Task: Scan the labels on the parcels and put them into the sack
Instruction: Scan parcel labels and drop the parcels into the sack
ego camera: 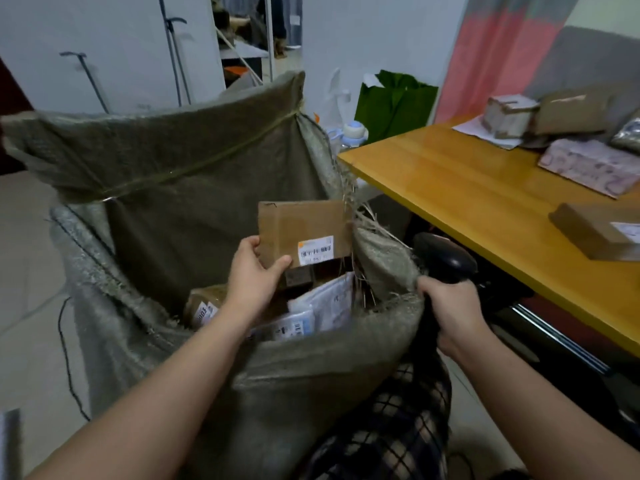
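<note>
A big grey-green woven sack [173,188] stands open in front of me. My left hand [254,275] pinches the lower left corner of a flat cardboard parcel [298,225] with a white barcode label, held upright over the sack's mouth. Several parcels [311,313] lie inside the sack below it, some brown, some white. My right hand [453,313] grips the handle of a black barcode scanner [446,259] just right of the sack's frayed rim.
A yellow wooden table [467,195] runs along the right, carrying several more parcels [595,233] at its far end. A green bag [394,105] and a baby bottle [353,131] sit behind the sack. A black cable [65,358] trails on the floor at left.
</note>
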`<state>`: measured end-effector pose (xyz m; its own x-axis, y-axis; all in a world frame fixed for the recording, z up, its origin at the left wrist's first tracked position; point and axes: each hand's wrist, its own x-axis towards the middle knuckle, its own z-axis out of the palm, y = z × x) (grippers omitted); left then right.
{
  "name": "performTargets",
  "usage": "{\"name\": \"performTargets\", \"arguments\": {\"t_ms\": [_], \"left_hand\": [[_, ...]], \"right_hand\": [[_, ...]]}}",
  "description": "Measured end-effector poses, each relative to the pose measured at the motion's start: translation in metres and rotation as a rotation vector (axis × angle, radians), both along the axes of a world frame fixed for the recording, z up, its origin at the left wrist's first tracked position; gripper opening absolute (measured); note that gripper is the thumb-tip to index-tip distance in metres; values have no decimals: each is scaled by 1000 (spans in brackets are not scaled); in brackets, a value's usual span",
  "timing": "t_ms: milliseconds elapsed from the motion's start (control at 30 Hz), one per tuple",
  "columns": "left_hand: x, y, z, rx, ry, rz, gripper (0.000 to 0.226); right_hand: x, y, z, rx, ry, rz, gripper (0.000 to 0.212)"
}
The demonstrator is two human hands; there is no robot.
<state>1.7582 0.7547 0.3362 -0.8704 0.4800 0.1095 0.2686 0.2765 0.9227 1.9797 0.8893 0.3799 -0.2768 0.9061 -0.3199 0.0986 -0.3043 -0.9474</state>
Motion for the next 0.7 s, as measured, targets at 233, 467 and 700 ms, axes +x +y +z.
{"name": "performTargets", "arguments": {"t_ms": [233, 467, 700], "left_hand": [[3, -8, -35, -508, 234, -186, 50], [-1, -1, -38, -436, 101, -156, 46], [3, 36, -16, -400, 146, -213, 50]], "right_hand": [[-1, 4, -22, 210, -107, 32, 43], [4, 12, -56, 285, -254, 97, 37], [10, 20, -67, 306, -259, 89, 41]]}}
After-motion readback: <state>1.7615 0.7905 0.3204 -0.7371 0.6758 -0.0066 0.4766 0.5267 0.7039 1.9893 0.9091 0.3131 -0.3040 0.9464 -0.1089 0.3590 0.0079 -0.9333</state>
